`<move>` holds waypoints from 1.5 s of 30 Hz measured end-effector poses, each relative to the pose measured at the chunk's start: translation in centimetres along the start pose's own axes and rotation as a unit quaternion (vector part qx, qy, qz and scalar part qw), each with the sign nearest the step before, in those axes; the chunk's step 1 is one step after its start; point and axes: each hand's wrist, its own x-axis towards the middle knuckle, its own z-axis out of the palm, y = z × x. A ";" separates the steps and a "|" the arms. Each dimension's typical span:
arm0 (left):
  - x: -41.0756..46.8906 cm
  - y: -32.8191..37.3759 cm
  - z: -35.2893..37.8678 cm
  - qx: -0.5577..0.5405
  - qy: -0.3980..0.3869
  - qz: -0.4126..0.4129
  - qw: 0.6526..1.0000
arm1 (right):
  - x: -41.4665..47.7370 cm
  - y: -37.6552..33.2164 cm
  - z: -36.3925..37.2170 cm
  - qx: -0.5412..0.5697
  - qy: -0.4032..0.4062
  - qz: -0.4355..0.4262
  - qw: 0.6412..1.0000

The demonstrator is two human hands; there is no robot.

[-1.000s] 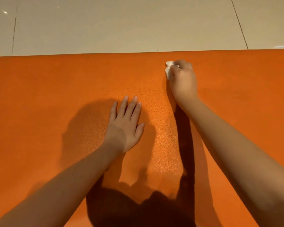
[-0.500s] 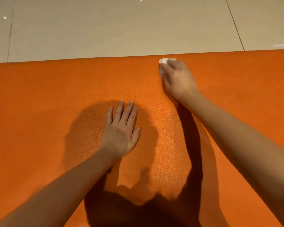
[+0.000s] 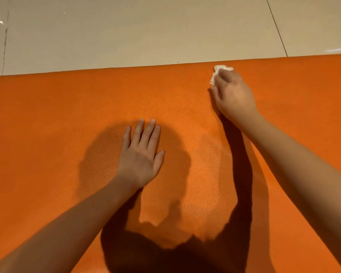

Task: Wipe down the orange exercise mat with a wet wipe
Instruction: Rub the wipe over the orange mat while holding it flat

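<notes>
The orange exercise mat [image 3: 57,134] fills most of the view, its far edge running across the upper part. My right hand [image 3: 232,95] presses a crumpled white wet wipe [image 3: 217,70] onto the mat just inside that far edge; most of the wipe is hidden under my fingers. My left hand [image 3: 142,154] lies flat on the mat near the middle, palm down, fingers slightly apart, holding nothing. A faint damp sheen shows on the mat between the two hands.
Beyond the mat's far edge lies a glossy beige tiled floor [image 3: 146,32] with dark grout lines at the left and right. My head and arms cast dark shadows on the mat's near part.
My right hand has slid the wipe farther away, up to the mat's far edge, then slightly rightward. My left hand has stayed flat in place. The view has tilted a little.
</notes>
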 end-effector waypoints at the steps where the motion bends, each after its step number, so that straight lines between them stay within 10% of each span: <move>1: 0.0 0.0 0.0 -0.002 -0.001 -0.001 1.000 | 0.2 0.7 -0.1 0.001 0.010 0.046 0.999; 9: 0.1 0.1 -0.3 0.016 -0.021 -0.007 1.000 | -4.3 -0.5 0.3 0.036 0.006 0.017 0.999; 13: 0.2 0.3 -0.4 0.027 -0.052 -0.017 0.998 | -5.6 0.3 0.0 0.033 0.056 0.140 0.988; 18: 0.0 1.7 -1.0 0.016 -0.100 -0.066 0.993 | -9.3 -1.4 -0.3 0.068 0.018 0.000 0.998; 23: -1.5 3.4 -1.5 0.002 -0.144 -0.079 0.986 | -10.9 0.3 -0.8 0.079 0.097 0.176 0.976; 29: -3.2 4.7 -2.3 -0.004 -0.161 -0.052 0.986 | -15.3 -1.7 -1.5 0.045 0.030 0.014 0.998; 33: -4.8 6.0 -2.9 -0.010 -0.183 -0.041 0.982 | -16.3 -0.2 -2.5 0.020 0.077 0.194 0.978; 39: -7.4 8.2 -3.9 -0.019 -0.219 -0.006 0.976 | -21.0 -2.4 -2.7 0.006 -0.020 -0.002 1.000; 45: -9.8 10.3 -4.4 -0.010 -0.265 -0.005 0.964 | -23.6 -1.0 -3.4 0.041 0.057 0.160 0.985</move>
